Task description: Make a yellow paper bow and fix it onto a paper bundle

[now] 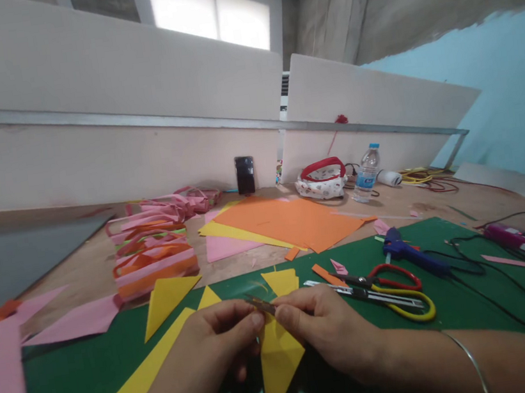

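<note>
Both hands meet at the lower middle, pinching a folded yellow paper (281, 368) whose pointed end hangs down below the fingers. My left hand (225, 336) is closed on its upper left side, thumb against fingers. From the other side, my right hand (325, 327) grips the top edge between thumb and forefinger. A small dark, thin piece (260, 302) shows between the fingertips; its kind is unclear. Pieces of yellow paper lie around the hands: a folded triangle (167, 302), a long strip (128, 388) partly under my left forearm, and another piece (281, 281) just beyond the fingers.
Right of my hands lie scissors (404, 297), a silver utility knife (367, 295) and a blue glue gun (408, 254) on the green cutting mat (447, 240). Orange sheets (289, 219), folded pink-and-orange paper strips (154, 252), a phone (245, 175), a pouch (321, 182) and a bottle (367, 176) stand behind.
</note>
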A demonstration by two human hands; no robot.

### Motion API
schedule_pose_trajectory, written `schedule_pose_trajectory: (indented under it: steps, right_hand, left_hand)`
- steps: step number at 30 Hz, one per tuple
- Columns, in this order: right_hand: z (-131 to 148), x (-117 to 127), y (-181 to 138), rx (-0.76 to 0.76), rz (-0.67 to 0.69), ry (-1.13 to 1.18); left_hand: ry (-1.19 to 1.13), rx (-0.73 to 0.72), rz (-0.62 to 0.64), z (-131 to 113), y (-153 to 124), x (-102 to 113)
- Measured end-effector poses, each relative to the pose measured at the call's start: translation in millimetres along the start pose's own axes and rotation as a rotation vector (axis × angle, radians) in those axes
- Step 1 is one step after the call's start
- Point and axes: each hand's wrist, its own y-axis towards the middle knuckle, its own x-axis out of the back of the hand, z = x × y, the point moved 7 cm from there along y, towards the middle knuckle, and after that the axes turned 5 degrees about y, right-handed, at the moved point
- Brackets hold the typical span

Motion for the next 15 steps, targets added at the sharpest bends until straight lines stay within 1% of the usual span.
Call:
schedule_pose_trajectory:
  steps: [5,10,12,15]
  right_hand:
    - [-2.8,0.6,0.5,-0.044,-0.029,0.074]
    - [-7.4,10.2,2.0,-0.155,-0.150,0.255]
    - [-6.9,11.4,1.7,-0.166,-0.149,0.299]
    - [-6.8,10.6,0.4,-0.167,-0.128,0.251]
  left_hand:
    - [-0.028,0.009,-0.032,-0.5,-4.5,-2.9]
    - [-0.067,0.079,-0.042,7.1,-3.1,-1.2]
    - [-0.059,0.073,-0.060,5.9,-1.5,2.6]
    - [-0.045,0.038,-0.115,-0.4,-1.0,9.8]
